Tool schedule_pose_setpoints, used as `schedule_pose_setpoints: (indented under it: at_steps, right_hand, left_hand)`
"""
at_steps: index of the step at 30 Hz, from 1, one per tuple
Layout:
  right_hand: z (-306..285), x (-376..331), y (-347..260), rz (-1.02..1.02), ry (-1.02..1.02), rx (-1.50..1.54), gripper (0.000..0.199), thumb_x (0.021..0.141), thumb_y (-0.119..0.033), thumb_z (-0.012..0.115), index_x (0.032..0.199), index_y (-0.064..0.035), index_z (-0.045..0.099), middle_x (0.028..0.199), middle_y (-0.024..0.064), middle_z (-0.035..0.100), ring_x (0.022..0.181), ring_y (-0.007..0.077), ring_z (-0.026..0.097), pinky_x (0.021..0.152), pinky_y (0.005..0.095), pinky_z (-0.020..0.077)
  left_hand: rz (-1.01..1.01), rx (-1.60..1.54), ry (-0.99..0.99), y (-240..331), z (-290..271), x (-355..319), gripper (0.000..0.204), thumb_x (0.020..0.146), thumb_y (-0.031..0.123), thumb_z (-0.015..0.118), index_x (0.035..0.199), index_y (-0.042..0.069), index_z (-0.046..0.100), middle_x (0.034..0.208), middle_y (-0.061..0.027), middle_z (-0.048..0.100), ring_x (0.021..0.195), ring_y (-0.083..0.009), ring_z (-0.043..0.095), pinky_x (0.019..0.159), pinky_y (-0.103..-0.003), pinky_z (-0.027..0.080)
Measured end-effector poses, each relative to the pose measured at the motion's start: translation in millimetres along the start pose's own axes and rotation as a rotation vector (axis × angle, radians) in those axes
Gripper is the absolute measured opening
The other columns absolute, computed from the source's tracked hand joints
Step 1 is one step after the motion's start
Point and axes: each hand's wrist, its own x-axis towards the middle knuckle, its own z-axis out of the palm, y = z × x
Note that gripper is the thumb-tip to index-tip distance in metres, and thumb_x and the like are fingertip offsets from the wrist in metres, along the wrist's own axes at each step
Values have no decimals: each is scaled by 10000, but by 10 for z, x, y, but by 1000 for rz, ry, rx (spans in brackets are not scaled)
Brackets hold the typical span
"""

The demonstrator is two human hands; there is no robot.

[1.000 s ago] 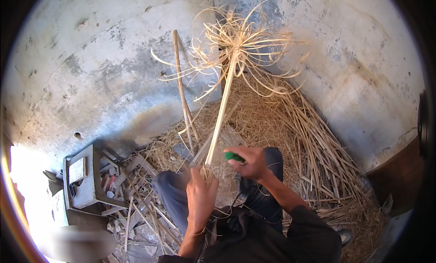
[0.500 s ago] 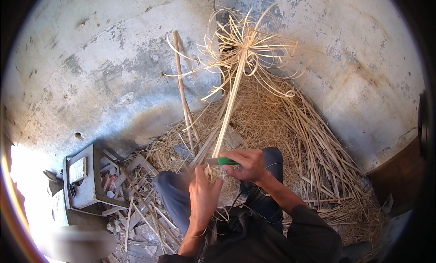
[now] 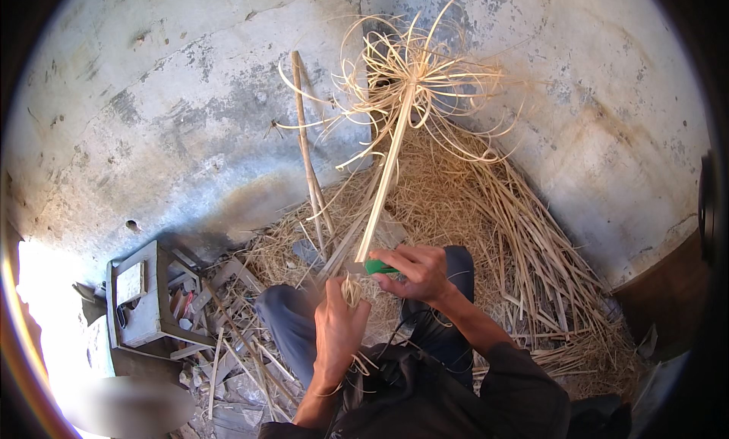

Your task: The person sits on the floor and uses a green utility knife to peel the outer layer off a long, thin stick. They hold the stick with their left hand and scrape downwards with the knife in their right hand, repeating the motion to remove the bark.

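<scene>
My right hand point(image 3: 418, 273) is closed round the green handle of a knife point(image 3: 379, 267). Its short blade points left, against the near end of a long pale bundle of bamboo strips point(image 3: 389, 169). That bundle slants away from my lap and bursts into a tangle of loose curls at its far end. Lower and to the left, my left hand point(image 3: 339, 329) is closed on thin bamboo strips point(image 3: 351, 290), which poke up between thumb and fingers. More thin curls hang by my left wrist.
Straw-like shavings point(image 3: 437, 188) heap into the wall corner, with long split sticks point(image 3: 524, 242) along the right. A wooden pole point(image 3: 304, 143) leans on the left wall. An overturned-looking wooden frame point(image 3: 156, 306) lies at left among scraps. My bent knees flank the work.
The loose curls at the bundle's far end have swung and spread a little, some upward and to the right. Both hands keep nearly the same place and grip.
</scene>
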Motion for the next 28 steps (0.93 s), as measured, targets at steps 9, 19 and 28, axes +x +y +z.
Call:
schedule_pose_setpoints:
  at_steps: [9,19,28]
  right_hand:
    - [-298,9,1549,664,280,-185,362,1095,-380,672,1212,-69,815,659,13,675,508,98,523,481,323,420]
    - [-1,-109,397,399,29,305,368,1021,-390,733,1185,-69,807,920,90,820,756,191,787,637,344,605]
    - [32,-18,-18,94,-73,262,350,959,-354,817,1169,-74,823,930,93,822,767,255,804,670,347,630]
  left_hand:
    - [-145,5,-78,-177,-182,-438,366,917,56,714,1230,-37,550,862,-257,717,809,-468,740,696,-498,559]
    - [-74,3,116,6,-180,-65,253,916,43,725,1115,-23,584,743,-169,666,630,-279,682,643,-420,536]
    - [-13,20,96,22,-12,11,343,903,18,751,1197,-6,577,867,-251,726,832,-450,764,720,-499,579]
